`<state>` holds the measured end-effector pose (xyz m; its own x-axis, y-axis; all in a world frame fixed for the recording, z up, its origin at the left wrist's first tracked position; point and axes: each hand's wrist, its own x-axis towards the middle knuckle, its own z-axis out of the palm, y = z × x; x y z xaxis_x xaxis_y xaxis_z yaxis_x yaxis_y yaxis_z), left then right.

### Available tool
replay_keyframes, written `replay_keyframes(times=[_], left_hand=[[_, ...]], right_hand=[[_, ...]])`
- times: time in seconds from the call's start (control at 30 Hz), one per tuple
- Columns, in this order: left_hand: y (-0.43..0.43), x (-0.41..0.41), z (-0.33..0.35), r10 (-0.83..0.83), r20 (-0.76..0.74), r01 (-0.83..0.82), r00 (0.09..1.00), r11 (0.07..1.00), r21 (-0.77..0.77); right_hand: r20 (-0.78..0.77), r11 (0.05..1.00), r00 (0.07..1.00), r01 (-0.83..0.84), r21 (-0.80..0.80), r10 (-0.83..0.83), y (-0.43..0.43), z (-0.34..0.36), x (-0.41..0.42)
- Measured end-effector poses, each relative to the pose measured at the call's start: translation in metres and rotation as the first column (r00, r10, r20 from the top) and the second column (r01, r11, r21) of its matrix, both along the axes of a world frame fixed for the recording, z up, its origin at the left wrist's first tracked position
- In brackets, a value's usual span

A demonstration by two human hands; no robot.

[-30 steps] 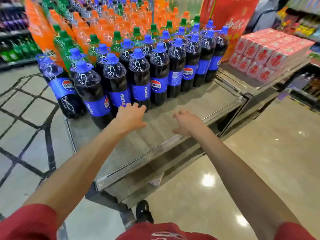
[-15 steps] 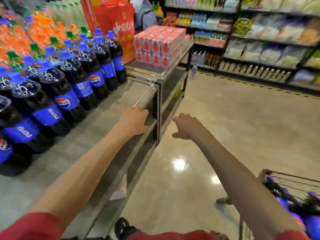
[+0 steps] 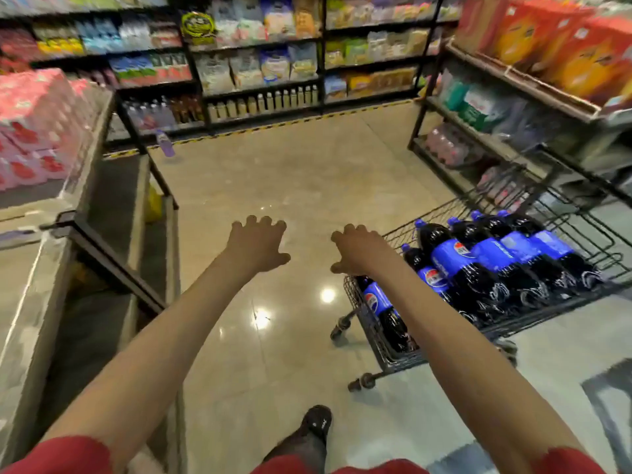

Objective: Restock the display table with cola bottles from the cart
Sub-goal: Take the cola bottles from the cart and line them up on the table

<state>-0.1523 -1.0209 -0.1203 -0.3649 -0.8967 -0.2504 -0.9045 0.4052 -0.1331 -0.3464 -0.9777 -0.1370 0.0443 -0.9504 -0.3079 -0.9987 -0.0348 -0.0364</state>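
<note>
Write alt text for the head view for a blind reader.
The bare left hand and right hand reach forward empty, fingers spread, over a glossy beige floor. At right, a dark wire shopping cart holds blue-labelled dark cola bottles lying down; a grey display table edges the left.

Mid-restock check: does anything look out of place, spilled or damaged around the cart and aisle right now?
One thing: a lone purplish bottle seems to stand on the open floor by the striped tape, off any shelf; it is too blurred to identify. The cola bottles lie on their sides in the cart, with no spill visible.
</note>
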Motion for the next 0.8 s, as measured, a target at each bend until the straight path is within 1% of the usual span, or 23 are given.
replay_keyframes(times=[0.2,0.33,0.43,0.63,0.8], left_hand=[[-0.038,-0.107,-0.013,-0.233,-0.037,0.235,0.972,0.971,0.041],[-0.058,-0.167,-0.018,-0.331,-0.109,0.337,0.937,0.940,0.047],[-0.069,-0.206,-0.028,-0.395,-0.133,0.407,0.909,0.910,0.078],[-0.073,-0.268,-0.053,-0.486,-0.148,0.506,0.861,0.847,0.162],[-0.072,-0.308,-0.080,-0.489,-0.160,0.514,0.857,0.826,0.229]], right_hand=[[-0.043,0.970,0.969,0.244,0.022,-0.243,0.009,0.001,-0.095],[-0.062,0.927,0.929,0.369,0.069,-0.365,0.013,-0.002,-0.146],[-0.055,0.887,0.893,0.451,0.100,-0.447,0.017,-0.008,-0.180],[-0.032,0.802,0.817,0.572,0.173,-0.576,0.039,-0.034,-0.227],[-0.031,0.774,0.799,0.591,0.227,-0.601,0.052,-0.056,-0.263]])
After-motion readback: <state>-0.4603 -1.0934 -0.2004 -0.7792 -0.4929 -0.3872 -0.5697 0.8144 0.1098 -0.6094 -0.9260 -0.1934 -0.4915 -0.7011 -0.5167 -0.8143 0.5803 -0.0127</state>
